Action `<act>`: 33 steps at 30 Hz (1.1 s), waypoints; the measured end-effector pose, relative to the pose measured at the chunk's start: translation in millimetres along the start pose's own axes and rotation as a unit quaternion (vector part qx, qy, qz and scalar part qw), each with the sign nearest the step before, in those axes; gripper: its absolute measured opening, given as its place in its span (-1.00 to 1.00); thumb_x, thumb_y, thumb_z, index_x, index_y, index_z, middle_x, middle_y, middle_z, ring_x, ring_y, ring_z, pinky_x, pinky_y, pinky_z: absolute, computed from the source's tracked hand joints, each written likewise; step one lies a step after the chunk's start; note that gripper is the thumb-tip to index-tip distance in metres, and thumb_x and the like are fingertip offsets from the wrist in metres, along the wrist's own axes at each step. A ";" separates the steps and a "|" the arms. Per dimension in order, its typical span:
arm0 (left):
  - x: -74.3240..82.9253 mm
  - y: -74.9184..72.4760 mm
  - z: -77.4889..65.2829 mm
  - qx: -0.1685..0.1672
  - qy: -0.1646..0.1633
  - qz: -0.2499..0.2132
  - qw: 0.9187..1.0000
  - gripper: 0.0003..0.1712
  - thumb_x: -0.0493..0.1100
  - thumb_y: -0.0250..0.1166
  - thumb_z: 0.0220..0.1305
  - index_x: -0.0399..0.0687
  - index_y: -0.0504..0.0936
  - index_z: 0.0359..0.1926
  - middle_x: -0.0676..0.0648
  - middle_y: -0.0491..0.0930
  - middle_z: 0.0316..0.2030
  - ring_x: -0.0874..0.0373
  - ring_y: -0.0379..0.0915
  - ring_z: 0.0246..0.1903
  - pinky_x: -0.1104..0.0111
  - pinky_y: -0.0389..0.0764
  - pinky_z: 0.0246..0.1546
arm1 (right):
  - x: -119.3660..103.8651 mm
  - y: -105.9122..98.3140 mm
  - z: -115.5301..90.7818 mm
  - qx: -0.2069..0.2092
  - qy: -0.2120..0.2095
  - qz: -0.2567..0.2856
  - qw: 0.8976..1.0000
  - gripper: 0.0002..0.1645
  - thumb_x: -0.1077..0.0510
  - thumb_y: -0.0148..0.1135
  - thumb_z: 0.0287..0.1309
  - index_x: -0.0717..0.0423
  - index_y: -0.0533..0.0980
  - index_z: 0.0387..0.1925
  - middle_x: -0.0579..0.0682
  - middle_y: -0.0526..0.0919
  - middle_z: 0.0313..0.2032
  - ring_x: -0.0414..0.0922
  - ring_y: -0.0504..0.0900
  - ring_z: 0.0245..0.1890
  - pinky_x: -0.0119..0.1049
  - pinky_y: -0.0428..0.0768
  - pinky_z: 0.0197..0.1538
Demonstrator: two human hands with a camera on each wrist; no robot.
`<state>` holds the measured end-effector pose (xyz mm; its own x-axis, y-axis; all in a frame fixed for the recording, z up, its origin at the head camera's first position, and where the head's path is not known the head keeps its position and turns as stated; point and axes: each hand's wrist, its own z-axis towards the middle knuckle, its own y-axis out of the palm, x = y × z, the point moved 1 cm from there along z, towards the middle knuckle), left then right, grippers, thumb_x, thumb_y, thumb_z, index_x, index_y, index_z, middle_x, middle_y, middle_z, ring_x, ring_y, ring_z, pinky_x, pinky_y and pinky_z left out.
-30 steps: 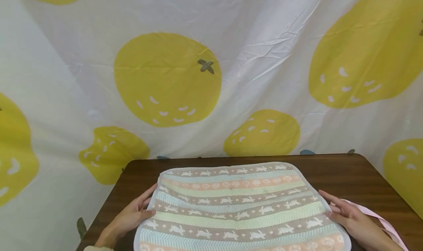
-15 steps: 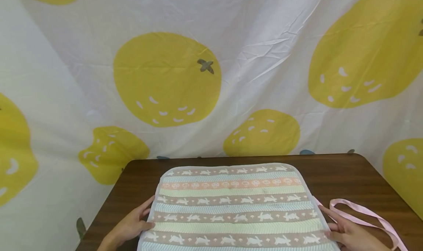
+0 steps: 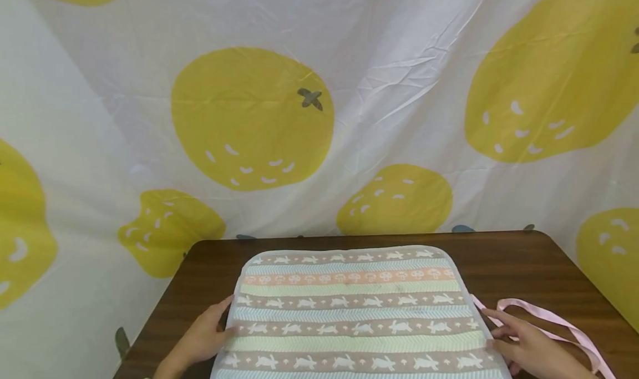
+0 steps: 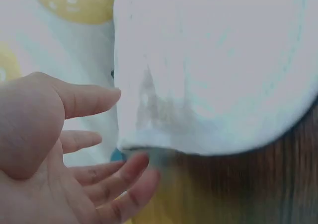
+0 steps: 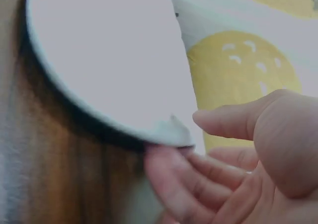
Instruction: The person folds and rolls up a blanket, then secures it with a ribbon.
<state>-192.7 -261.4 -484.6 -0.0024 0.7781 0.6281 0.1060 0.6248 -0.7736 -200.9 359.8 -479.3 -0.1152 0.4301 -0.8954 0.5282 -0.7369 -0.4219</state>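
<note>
A striped, rabbit-patterned cloth [image 3: 349,313] with rounded corners and a pale border lies spread on the dark wooden table. My left hand [image 3: 202,337] is at its left edge, thumb and fingers loosely spread. In the left wrist view, the thumb of that hand [image 4: 89,144] stands by the cloth's edge, with fingertips beside its border. At the right edge is my right hand [image 3: 534,343]. In the right wrist view, the right hand [image 5: 233,154] keeps its thumb apart from the cloth while its fingers touch the border from below. The cloth's near edge is out of view.
A pink ribbon [image 3: 541,312] loops across the table's right side, passing by the right hand; whether it is joined to the cloth cannot be told. Behind the brown table [image 3: 514,257] hangs a white sheet [image 3: 399,90] with yellow fruit prints.
The cloth, held sagging between both hands at first, has come down flat onto the table. Both hands have lowered slightly and their grip has loosened. More of the pink ribbon shows.
</note>
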 end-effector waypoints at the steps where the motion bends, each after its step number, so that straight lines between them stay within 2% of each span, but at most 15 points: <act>1: 3.2 1.2 -0.7 0.004 0.015 0.010 1.000 -0.22 -0.23 0.37 0.22 -0.31 0.28 0.41 -0.36 0.42 0.24 -0.14 0.48 0.04 -0.09 0.46 0.11 | -4.1 1.1 1.5 0.030 0.011 -0.055 0.998 -0.25 0.24 0.12 0.37 -0.08 0.14 0.51 0.31 0.63 -0.08 -0.05 0.71 -0.30 -0.17 0.69 -0.35; 3: 11.0 4.9 -2.4 0.009 0.027 0.029 0.999 -0.25 -0.24 0.36 0.23 -0.29 0.31 0.40 -0.34 0.40 0.26 -0.23 0.40 0.13 -0.12 0.42 0.16 | -11.5 4.4 5.3 0.085 0.026 -0.159 0.983 -0.26 0.23 0.23 0.28 0.44 0.20 0.38 0.27 0.65 -0.11 -0.16 0.65 -0.35 -0.25 0.65 -0.37; 4: 14.9 6.6 -3.2 0.011 0.038 0.041 0.998 -0.27 -0.25 0.36 0.23 -0.29 0.33 0.39 -0.37 0.36 0.29 -0.29 0.31 0.23 -0.20 0.33 0.21 | -14.8 6.6 7.7 0.105 0.032 -0.200 0.974 -0.27 0.22 0.28 0.24 0.57 0.23 0.29 0.19 0.66 -0.16 -0.20 0.62 -0.35 -0.29 0.62 -0.37; 5: 18.3 8.7 -3.8 0.010 0.047 0.047 0.998 -0.28 -0.25 0.36 0.23 -0.27 0.34 0.38 -0.38 0.34 0.32 -0.34 0.22 0.30 -0.25 0.26 0.25 | -18.0 9.1 10.0 0.124 0.036 -0.234 0.964 -0.28 0.22 0.32 0.19 0.53 0.29 0.27 0.11 0.66 -0.20 -0.22 0.59 -0.34 -0.32 0.60 -0.34; 7: 24.8 12.9 -3.9 0.002 0.057 0.058 0.997 -0.29 -0.24 0.36 0.23 -0.23 0.35 0.38 -0.37 0.31 0.35 -0.34 0.17 0.33 -0.25 0.23 0.26 | -21.9 15.0 13.2 0.152 0.015 -0.291 0.944 -0.34 0.21 0.37 0.14 0.45 0.39 0.21 0.10 0.66 -0.16 -0.16 0.62 -0.27 -0.21 0.63 -0.23; 10: 31.2 19.3 -3.2 -0.024 0.066 0.058 0.996 -0.29 -0.21 0.34 0.26 -0.19 0.34 0.41 -0.35 0.22 0.41 -0.36 0.05 0.40 -0.26 0.15 0.31 | -24.8 24.7 18.6 0.157 -0.030 -0.325 0.932 -0.40 0.19 0.40 0.12 0.36 0.46 0.17 0.19 0.64 -0.06 0.10 0.63 -0.06 0.07 0.61 -0.06; 12: 33.4 23.4 -2.9 -0.045 0.068 0.047 0.996 -0.28 -0.16 0.32 0.30 -0.17 0.32 0.43 -0.35 0.16 0.44 -0.35 -0.04 0.44 -0.28 0.07 0.34 | -25.5 31.7 22.2 0.153 -0.067 -0.342 0.925 -0.44 0.15 0.40 0.12 0.31 0.50 0.13 0.32 0.57 0.09 0.32 0.54 0.08 0.26 0.51 0.01; 13: 33.7 25.1 -2.8 -0.052 0.071 0.046 0.995 -0.28 -0.13 0.31 0.31 -0.17 0.31 0.43 -0.35 0.14 0.45 -0.36 -0.06 0.45 -0.28 0.05 0.34 | -25.6 35.0 24.3 0.147 -0.078 -0.347 0.923 -0.43 0.11 0.39 0.14 0.29 0.50 0.14 0.33 0.55 0.12 0.33 0.53 0.10 0.27 0.50 0.02; 19: 30.3 31.9 -2.6 -0.090 0.080 0.046 0.992 -0.19 0.08 0.29 0.31 -0.18 0.28 0.45 -0.45 0.01 0.47 -0.44 -0.13 0.44 -0.34 0.03 0.30 | -24.7 49.0 37.0 0.125 -0.108 -0.358 0.919 -0.30 -0.09 0.31 0.23 0.20 0.43 0.29 0.36 0.39 0.31 0.36 0.40 0.25 0.31 0.43 0.10; 23: 28.0 34.2 -1.7 -0.100 0.096 0.054 0.989 -0.10 0.18 0.30 0.28 -0.19 0.24 0.46 -0.50 -0.04 0.46 -0.52 -0.15 0.41 -0.39 0.05 0.26 | -23.5 51.9 45.2 0.128 -0.113 -0.343 0.924 -0.25 -0.13 0.30 0.22 0.13 0.40 0.34 0.40 0.32 0.34 0.46 0.26 0.31 0.44 0.27 0.15; 27: 28.6 36.7 -0.1 -0.096 0.104 0.082 0.987 -0.05 0.26 0.29 0.25 -0.16 0.23 0.47 -0.48 -0.05 0.47 -0.54 -0.18 0.41 -0.40 0.01 0.26 | -21.3 52.7 51.6 0.115 -0.114 -0.318 0.934 -0.21 -0.14 0.29 0.21 0.11 0.36 0.38 0.46 0.26 0.36 0.57 0.12 0.32 0.54 0.13 0.15; 33: 35.3 41.8 6.6 -0.081 0.116 0.113 0.983 -0.05 0.35 0.19 0.27 -0.11 0.23 0.48 -0.41 -0.02 0.49 -0.41 -0.20 0.47 -0.28 -0.07 0.37 | -15.4 54.2 59.2 0.065 -0.060 -0.280 0.956 -0.11 -0.19 0.26 0.22 0.21 0.26 0.42 0.51 0.06 0.42 0.60 -0.15 0.38 0.52 -0.13 0.27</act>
<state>-194.9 -207.4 -495.3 0.2651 0.8481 0.4587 0.2339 0.4050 -0.8839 -220.4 282.4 -496.8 -0.4496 0.7185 -0.5307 0.2480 -0.4703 -0.8469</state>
